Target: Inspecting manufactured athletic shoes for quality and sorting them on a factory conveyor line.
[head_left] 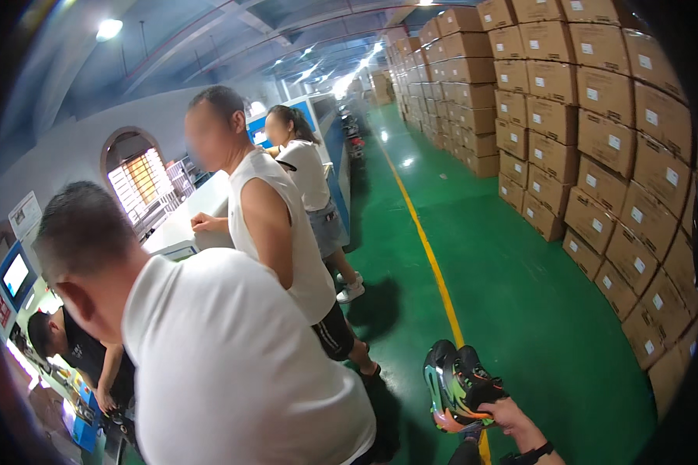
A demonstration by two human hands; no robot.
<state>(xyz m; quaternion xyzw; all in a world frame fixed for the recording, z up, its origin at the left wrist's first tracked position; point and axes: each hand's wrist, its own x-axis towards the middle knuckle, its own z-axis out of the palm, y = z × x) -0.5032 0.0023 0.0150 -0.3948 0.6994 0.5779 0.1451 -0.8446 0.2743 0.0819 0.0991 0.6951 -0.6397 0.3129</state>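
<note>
At the lower right my right hand (507, 417) is closed on a pair of black sneakers (447, 387) with green and orange markings and glossy multicoloured soles. The two shoes hang side by side over the green floor, close to a yellow line. My fingers grip them at the edge nearest me; exactly how they hook the shoes is partly hidden. A black band (537, 452) circles my right wrist. My left hand does not show.
On the right rise tall stacks of brown cartons (597, 147). A yellow line (430, 267) runs along the green floor (488, 248). At the left stand several people, one in a white shirt (240, 364) very close, beside machines (323, 116) and a lit screen (15, 274).
</note>
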